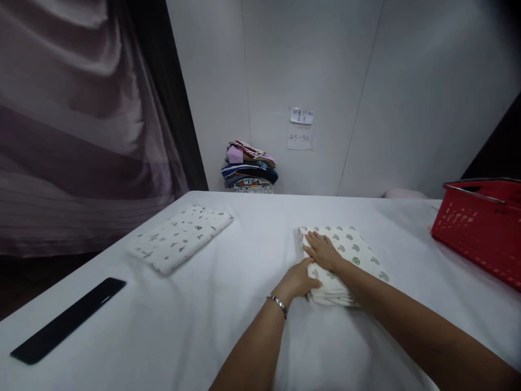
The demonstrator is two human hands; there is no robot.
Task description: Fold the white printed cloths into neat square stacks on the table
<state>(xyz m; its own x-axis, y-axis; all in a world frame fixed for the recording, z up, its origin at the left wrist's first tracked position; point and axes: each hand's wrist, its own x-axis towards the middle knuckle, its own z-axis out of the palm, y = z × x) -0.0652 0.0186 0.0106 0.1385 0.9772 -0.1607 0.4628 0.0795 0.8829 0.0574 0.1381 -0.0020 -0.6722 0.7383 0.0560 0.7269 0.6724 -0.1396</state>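
Head view: what reaches you out there on the remote feed?

I see a mushroom-print cloth [342,247], folded into a thick, flat bundle on a white table [163,336]. I'll use that cloth as my landmark.

Good. How do the hands sit on it?

The right hand [323,252] lies on top of the cloth, toward its left side, palm down, with its fingers stretched out and slightly spread. The left hand [299,278] touches the cloth's left edge at the near corner, thumb well apart from the forefinger. Its other fingers are hidden from me, so I cannot tell whether it pinches any layers. I can see a metal bracelet [279,305] on that wrist.

And around the landmark?

Left of the cloth, well apart, I have a second folded cloth [183,233] with a small scattered print. Left of the landmark and nearer to me lies a long black strip [69,320]. To its right I get a red basket [480,233], cut off by the picture's edge.

Anything beyond it?

Yes: past the cloth and to its left, I make out a stack of folded fabrics [250,171] by the pale wall [325,65]. Straight beyond the cloth, two paper notes [299,139] hang there; I read "45-50" on the lower one.
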